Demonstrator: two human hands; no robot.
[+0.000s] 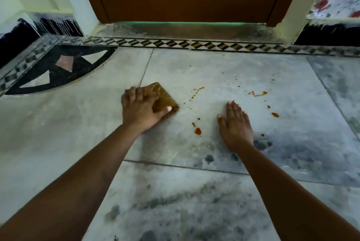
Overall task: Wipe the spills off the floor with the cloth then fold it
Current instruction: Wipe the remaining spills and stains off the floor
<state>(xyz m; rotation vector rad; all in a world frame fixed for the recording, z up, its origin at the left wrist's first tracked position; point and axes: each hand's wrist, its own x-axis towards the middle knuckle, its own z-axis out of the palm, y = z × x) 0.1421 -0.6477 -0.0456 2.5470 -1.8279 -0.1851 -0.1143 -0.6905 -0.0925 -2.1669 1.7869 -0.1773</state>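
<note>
Left hand [143,108] fingers curl down over the folded brown patterned cloth [162,96], pressing it flat on the grey marble floor [224,69]; right hand [236,124] fingers lie together, flat on the floor. Orange sauce spills [197,131] dot the floor at the cloth's three to five o'clock. Cloth looks soft, light, limp: likely best gripped across its folded top

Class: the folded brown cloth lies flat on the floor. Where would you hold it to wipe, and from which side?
From above: press a flat palm on the cloth's broad top, as the left hand does. It lies flat, leaving only thin edges to pinch.
</note>
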